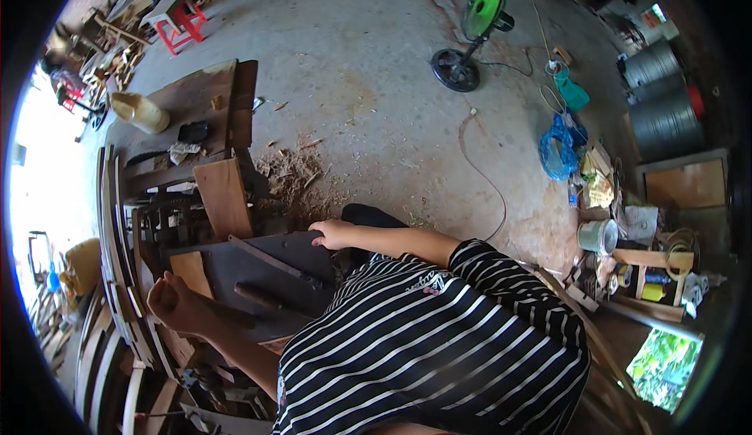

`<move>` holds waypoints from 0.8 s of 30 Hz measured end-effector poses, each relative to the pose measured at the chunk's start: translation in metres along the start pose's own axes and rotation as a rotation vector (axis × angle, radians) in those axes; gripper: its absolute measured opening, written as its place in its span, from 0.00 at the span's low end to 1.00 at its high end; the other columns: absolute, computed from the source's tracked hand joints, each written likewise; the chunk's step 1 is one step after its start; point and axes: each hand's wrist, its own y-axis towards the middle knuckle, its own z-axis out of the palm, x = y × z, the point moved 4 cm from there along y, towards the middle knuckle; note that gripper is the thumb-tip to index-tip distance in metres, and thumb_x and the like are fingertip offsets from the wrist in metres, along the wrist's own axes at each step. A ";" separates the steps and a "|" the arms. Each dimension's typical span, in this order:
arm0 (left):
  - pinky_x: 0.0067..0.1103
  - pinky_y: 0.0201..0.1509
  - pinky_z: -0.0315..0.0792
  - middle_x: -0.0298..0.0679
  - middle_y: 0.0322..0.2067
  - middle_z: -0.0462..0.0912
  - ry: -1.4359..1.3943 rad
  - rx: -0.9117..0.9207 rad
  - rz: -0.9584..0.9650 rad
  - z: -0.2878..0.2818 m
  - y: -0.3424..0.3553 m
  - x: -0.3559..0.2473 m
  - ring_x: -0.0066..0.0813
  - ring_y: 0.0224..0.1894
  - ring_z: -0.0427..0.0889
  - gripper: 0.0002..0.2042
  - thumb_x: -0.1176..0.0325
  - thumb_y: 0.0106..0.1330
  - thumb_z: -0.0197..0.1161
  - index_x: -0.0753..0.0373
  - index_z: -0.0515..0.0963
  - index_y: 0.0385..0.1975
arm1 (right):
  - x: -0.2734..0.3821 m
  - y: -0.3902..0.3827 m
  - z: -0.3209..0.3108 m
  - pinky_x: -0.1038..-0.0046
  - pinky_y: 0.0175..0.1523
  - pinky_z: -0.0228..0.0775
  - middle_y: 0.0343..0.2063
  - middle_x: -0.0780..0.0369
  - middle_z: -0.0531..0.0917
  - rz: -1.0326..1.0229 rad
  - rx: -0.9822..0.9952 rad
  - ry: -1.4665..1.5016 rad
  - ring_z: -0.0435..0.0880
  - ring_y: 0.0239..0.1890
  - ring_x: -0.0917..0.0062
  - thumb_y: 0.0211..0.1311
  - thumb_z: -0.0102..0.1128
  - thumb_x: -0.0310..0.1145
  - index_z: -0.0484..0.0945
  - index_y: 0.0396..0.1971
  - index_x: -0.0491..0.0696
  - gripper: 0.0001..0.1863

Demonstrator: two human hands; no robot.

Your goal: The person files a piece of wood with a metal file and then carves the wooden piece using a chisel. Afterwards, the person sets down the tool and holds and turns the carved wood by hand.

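My left hand [174,303] is raised over the left side of a dark work surface [301,251], its fingers curled in; whatever is in them, if anything, is too small to make out. At the surface's far right corner, my right hand [333,234] bends its fingers over the edge. Between my hands a long narrow bar [274,261] lies slantwise on the surface. Nearer to me lies a short brown rod-like wooden piece [257,295]. A pale flat wooden piece [193,272] is just beyond my left hand.
A reddish board [222,198] leans beyond the surface, before a wooden bench [192,90] bearing a cut-open bottle [141,112]. Long wood strips [117,255] stand at the left. Shavings [294,176] litter the floor. A green fan [484,10] stands far off; a cable [470,149] crosses the floor.
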 end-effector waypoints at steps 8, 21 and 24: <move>0.19 0.38 0.71 0.35 0.28 0.79 -0.167 0.008 0.046 0.015 -0.003 0.005 0.21 0.30 0.75 0.05 0.72 0.58 0.65 0.65 0.77 0.30 | -0.009 -0.001 -0.006 0.61 0.52 0.69 0.43 0.50 0.80 0.070 0.010 -0.102 0.78 0.49 0.58 0.53 0.59 0.59 0.74 0.49 0.45 0.34; 0.16 0.37 0.76 0.39 0.28 0.80 -0.197 -0.110 0.063 -0.007 0.010 0.034 0.26 0.31 0.79 0.10 0.69 0.58 0.68 0.66 0.76 0.33 | -0.011 0.002 -0.001 0.60 0.51 0.70 0.41 0.50 0.81 0.157 0.002 -0.157 0.79 0.48 0.58 0.54 0.56 0.63 0.77 0.43 0.42 0.35; 0.17 0.36 0.76 0.39 0.28 0.81 -0.112 -0.160 0.090 -0.017 0.009 0.028 0.26 0.30 0.79 0.11 0.67 0.57 0.69 0.66 0.76 0.33 | -0.012 0.008 0.000 0.60 0.51 0.70 0.41 0.49 0.81 0.171 0.031 -0.186 0.79 0.48 0.57 0.54 0.56 0.62 0.78 0.42 0.42 0.35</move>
